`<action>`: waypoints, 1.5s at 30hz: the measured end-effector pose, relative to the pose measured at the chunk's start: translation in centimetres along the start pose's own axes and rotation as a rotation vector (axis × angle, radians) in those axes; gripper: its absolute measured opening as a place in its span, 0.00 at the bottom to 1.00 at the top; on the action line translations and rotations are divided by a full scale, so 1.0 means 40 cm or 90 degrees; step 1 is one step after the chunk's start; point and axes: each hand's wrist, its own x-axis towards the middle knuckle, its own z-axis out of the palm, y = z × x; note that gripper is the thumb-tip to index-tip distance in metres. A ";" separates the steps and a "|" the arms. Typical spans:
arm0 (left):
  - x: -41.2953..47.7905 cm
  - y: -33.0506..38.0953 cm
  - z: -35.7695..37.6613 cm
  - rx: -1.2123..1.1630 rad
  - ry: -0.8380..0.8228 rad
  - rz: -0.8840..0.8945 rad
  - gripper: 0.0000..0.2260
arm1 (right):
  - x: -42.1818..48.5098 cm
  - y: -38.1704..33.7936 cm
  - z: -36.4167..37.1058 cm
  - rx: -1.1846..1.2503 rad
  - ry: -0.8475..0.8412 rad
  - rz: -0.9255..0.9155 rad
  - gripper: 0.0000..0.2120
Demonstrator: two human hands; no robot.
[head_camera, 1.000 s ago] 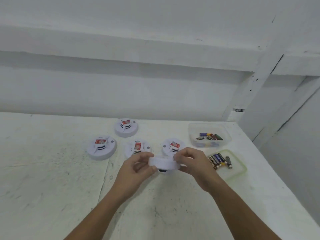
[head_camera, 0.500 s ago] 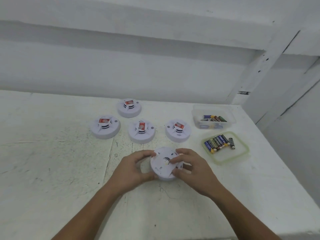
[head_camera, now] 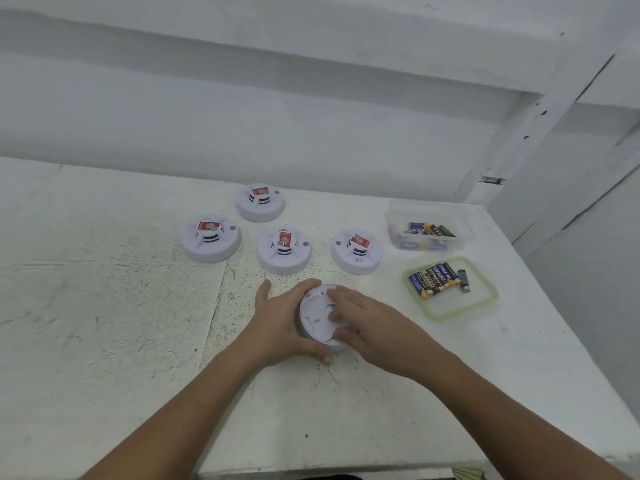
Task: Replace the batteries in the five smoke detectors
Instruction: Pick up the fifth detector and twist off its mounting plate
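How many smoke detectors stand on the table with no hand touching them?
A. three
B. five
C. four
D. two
C. Four stand behind the hands: the far detector, the left detector, the middle detector and the right detector; the left hand and the right hand hold the fifth detector.

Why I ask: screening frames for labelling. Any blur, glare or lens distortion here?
Head view: flat, even light, no glare, faint shadows. Wide-angle lens bends the table edge and wall ledge. The right hand is slightly smeared over the detector.
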 end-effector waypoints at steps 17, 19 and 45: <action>0.018 -0.027 0.003 -0.032 0.010 0.014 0.38 | 0.024 0.044 0.005 0.043 -0.096 0.006 0.27; 0.020 -0.033 0.006 -0.037 0.011 0.008 0.39 | 0.028 0.050 -0.001 0.056 -0.103 -0.006 0.27; 0.005 -0.012 0.010 -0.082 0.067 -0.074 0.41 | 0.120 0.043 -0.078 -0.008 -0.203 -0.064 0.26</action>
